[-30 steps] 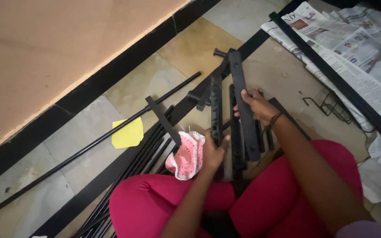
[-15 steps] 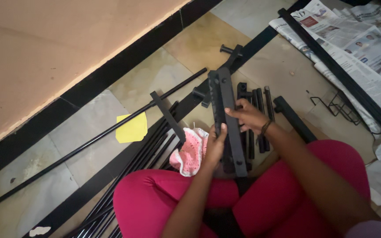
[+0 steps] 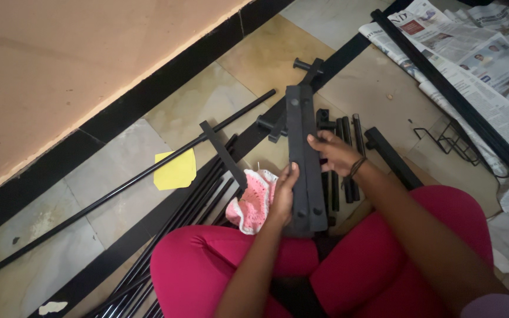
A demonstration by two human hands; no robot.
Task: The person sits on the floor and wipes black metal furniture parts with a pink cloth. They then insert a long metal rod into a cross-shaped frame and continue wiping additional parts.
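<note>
the step in hand looks like lining up two flat black bars [image 3: 303,159] face to face, held as one stack over the lap. the left hand [image 3: 284,194] is closed on the stack's lower left edge, thumb on top; the right hand [image 3: 334,152] curls its fingers over the right edge near the middle. both have a firm hold, nothing else in either.

the next move, as i judge it, calls for keeping the bolt holes matched and the ends flush, so neither bar slips.

the bars are long, matt black and straight-edged, with small round holes near each end. they point away from the knees toward the wall. around them on the floor lie thin black rods [image 3: 189,206], a pink cloth [image 3: 254,200], a yellow paper [image 3: 176,172] and newspaper [image 3: 472,65].
</note>
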